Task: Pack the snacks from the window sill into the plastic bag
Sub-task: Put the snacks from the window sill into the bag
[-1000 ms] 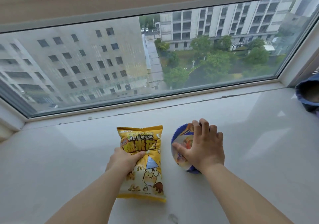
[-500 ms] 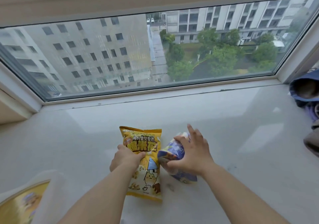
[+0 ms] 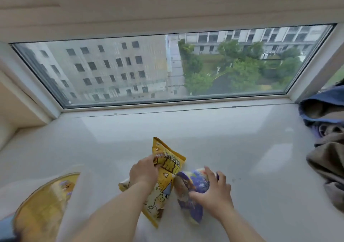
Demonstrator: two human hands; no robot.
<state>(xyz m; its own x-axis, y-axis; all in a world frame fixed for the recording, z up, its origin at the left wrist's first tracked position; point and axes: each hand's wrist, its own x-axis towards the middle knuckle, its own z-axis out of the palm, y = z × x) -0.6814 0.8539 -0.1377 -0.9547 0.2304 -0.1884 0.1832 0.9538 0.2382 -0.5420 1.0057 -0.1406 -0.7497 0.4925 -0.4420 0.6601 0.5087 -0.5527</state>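
Two snacks gripped, yellow bag (image 3: pixel 163 184) in left hand (image 3: pixel 143 173), blue pack (image 3: pixel 191 191) in right hand (image 3: pixel 214 198)

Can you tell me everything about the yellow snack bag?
The yellow snack bag is a shiny, crinkly packet that looks like plastic film, printed with bold lettering, popcorn pieces and a little cartoon figure in a pointed hat. It looks sealed and puffy. It is tilted, its top corner pointing toward the window, its lower end toward the person. The left hand has a grip on its left edge, and the blue snack packet sits against its right side.
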